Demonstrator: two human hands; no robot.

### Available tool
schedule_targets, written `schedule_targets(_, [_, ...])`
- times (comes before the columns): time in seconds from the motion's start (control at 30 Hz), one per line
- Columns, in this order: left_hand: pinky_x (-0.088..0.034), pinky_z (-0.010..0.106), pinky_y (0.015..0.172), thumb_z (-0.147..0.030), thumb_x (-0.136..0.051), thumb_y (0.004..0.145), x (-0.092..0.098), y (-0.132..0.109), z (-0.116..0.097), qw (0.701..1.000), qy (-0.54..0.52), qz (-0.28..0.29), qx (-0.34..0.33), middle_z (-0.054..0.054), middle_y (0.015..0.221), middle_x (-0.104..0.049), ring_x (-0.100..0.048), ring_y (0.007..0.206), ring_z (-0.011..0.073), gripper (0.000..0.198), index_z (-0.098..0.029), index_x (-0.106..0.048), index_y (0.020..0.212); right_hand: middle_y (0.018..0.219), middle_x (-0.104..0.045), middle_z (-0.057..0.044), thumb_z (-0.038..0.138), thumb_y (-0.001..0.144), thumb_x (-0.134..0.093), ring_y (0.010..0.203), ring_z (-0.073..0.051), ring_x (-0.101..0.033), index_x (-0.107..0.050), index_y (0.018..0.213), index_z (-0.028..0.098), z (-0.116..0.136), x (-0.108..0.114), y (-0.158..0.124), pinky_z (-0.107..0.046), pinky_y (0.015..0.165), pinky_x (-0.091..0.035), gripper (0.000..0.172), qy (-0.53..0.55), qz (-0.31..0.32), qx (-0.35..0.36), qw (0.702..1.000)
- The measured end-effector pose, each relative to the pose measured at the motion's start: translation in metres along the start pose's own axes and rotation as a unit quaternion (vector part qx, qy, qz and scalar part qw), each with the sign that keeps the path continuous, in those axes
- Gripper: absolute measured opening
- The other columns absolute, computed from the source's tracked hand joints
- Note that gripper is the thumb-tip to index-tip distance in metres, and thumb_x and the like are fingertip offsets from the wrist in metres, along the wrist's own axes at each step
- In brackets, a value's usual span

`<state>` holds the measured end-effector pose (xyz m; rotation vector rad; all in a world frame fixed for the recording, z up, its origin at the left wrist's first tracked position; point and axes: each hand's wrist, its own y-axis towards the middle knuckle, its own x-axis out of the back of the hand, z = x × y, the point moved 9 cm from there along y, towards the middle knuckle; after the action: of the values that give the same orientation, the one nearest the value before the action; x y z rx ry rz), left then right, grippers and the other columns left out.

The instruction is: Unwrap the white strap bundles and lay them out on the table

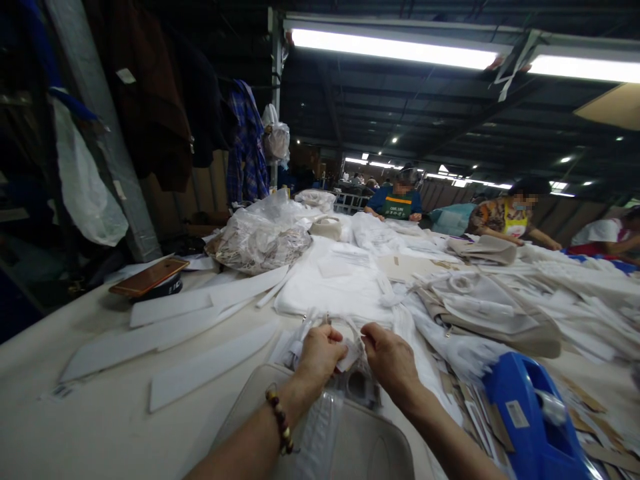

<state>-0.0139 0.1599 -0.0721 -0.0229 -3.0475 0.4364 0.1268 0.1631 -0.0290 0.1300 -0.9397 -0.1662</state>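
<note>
Glaring overhead tube lights, dim ceiling, slight blur, stretched edges

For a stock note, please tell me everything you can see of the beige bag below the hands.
The beige bag has rounded corners and a leather-like surface. A clear plastic strip runs over its middle, and white wrapping bunches at its top. It lies on the table, partly hidden by the left forearm and cropped below.
</note>
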Motion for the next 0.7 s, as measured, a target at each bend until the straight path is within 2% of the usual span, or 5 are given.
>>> schedule_targets(0.23, [-0.026, 0.018, 0.029, -0.004, -0.054, 0.076, 0.005, -0.025, 0.010, 0.999, 0.017, 0.026, 0.009, -0.008, 0.048, -0.048, -0.041, 0.030, 0.0070, 0.013, -0.016, -0.050, 0.076, 0.081, -0.067, -0.011, 0.004, 0.079, -0.049, 0.085, -0.025, -0.058, -0.068, 0.073, 0.017, 0.018, -0.004, 0.006, -0.033, 0.073, -0.035, 0.023, -0.125, -0.008, 0.089, 0.988])
schedule_targets(0.37, [-0.026, 0.018, 0.028, -0.003, -0.051, 0.076, -0.012, -0.043, 0.021, 0.998, 0.045, 0.043, 0.009, -0.008, 0.046, -0.048, -0.042, 0.030, 0.0083, 0.014, -0.016, -0.051, 0.074, 0.086, -0.068, -0.010, 0.007, 0.078, -0.052, 0.089, -0.025, -0.058, -0.068, 0.073, 0.018, 0.023, 0.001, -0.002, -0.034, 0.078, -0.037, 0.020, -0.120, -0.015, 0.132, 0.984])
schedule_targets(0.53, [-0.033, 0.020, 0.034, -0.007, -0.048, 0.076, -0.026, -0.071, 0.044, 0.990, 0.088, 0.111, -0.021, -0.006, 0.048, -0.051, -0.047, 0.034, 0.0106, 0.020, -0.015, -0.062, 0.089, 0.113, -0.065, -0.011, 0.025, 0.081, -0.053, 0.110, -0.027, -0.056, -0.066, 0.101, 0.020, -0.016, 0.020, -0.043, -0.041, 0.095, -0.039, 0.024, -0.033, -0.064, 0.122, 0.990])
schedule_targets(0.6, [-0.045, 0.024, 0.049, -0.016, -0.053, 0.077, 0.002, -0.080, 0.036, 0.981, 0.118, 0.083, -0.128, 0.001, 0.061, -0.062, -0.058, 0.049, 0.0145, 0.020, -0.017, -0.067, 0.091, 0.122, -0.061, -0.011, 0.042, 0.075, -0.064, 0.116, -0.029, -0.054, -0.059, 0.115, 0.022, -0.062, 0.017, -0.065, -0.040, 0.098, -0.041, 0.046, 0.109, -0.046, 0.013, 0.993])
schedule_targets(0.7, [-0.047, 0.038, 0.091, -0.035, -0.061, 0.073, 0.086, -0.091, 0.015, 0.928, 0.216, -0.111, -0.281, 0.010, 0.096, -0.070, -0.062, 0.097, 0.0280, 0.027, -0.022, -0.069, 0.096, 0.127, -0.058, -0.018, 0.060, 0.061, -0.072, 0.122, -0.032, -0.051, -0.048, 0.129, 0.016, -0.123, -0.023, -0.109, -0.036, 0.096, -0.045, 0.084, 0.303, 0.080, -0.191, 0.930])
